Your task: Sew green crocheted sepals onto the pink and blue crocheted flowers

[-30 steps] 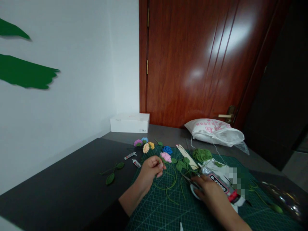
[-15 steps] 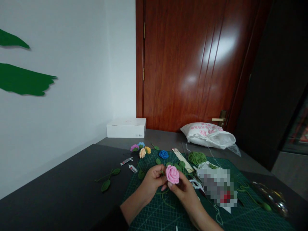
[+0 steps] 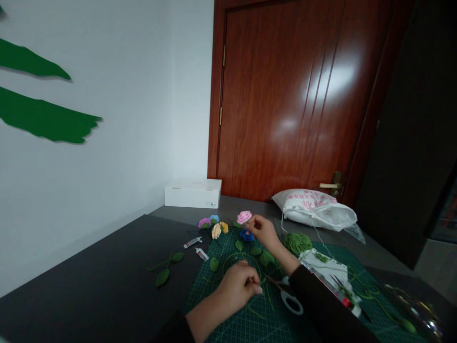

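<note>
My right hand (image 3: 264,231) reaches forward and pinches a pink crocheted rose (image 3: 244,217) from below, just above the blue crocheted rose (image 3: 247,235). Nearer to me, my left hand (image 3: 240,282) is closed over the cutting mat, thumb and fingers together; whether anything is in them I cannot make out. Green leaves on stems (image 3: 267,257) lie between the two hands. Scissors with pale handles (image 3: 292,303) rest on the mat right of my left hand, partly behind my right sleeve.
Small purple, light blue, cream and yellow flowers (image 3: 216,231) lie at the mat's far left edge. Two small tubes (image 3: 202,254) are beside it. A ball of green yarn (image 3: 298,243), a white sack (image 3: 310,202) and a white box (image 3: 193,194) stand farther back on the dark table (image 3: 117,267).
My right hand has carried the pink rose forward, away from my left hand, to above the blue rose. My left hand has let go of the rose. The scissors show more fully.
</note>
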Action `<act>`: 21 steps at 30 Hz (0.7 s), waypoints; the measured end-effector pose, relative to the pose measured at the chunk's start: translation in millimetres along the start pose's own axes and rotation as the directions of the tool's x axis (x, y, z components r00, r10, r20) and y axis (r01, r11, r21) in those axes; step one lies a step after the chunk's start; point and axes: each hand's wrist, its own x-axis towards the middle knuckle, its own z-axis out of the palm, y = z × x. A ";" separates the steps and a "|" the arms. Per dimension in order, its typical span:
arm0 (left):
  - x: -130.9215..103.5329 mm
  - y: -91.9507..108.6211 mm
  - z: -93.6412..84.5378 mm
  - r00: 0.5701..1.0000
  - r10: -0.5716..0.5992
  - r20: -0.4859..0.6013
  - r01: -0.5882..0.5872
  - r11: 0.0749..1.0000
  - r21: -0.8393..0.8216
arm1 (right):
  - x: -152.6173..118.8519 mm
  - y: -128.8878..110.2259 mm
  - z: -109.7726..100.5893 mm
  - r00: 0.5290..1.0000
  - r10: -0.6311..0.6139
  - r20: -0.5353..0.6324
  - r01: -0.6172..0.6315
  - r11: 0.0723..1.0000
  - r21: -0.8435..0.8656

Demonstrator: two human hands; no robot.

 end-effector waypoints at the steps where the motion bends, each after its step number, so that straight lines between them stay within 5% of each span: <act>1: -1.6 1.2 -1.0 1.000 0.017 0.006 -0.017 0.998 0.055 | 10.0 2.5 8.5 1.000 0.009 0.027 -0.009 1.000 -0.012; 10: -6.4 -6.6 1.6 0.993 0.071 0.090 -0.096 0.942 0.321 | 44.5 37.4 62.6 0.982 0.128 0.138 -0.128 0.992 -0.011; 16: -9.1 -0.7 2.4 0.991 0.093 0.096 -0.124 0.907 0.402 | 35.2 52.9 82.9 0.977 0.183 0.113 -0.184 0.983 -0.002; 21: -10.1 8.1 -2.6 0.988 0.089 0.123 -0.133 0.897 0.422 | 20.0 42.2 87.9 0.993 0.078 0.086 -0.076 0.997 -0.026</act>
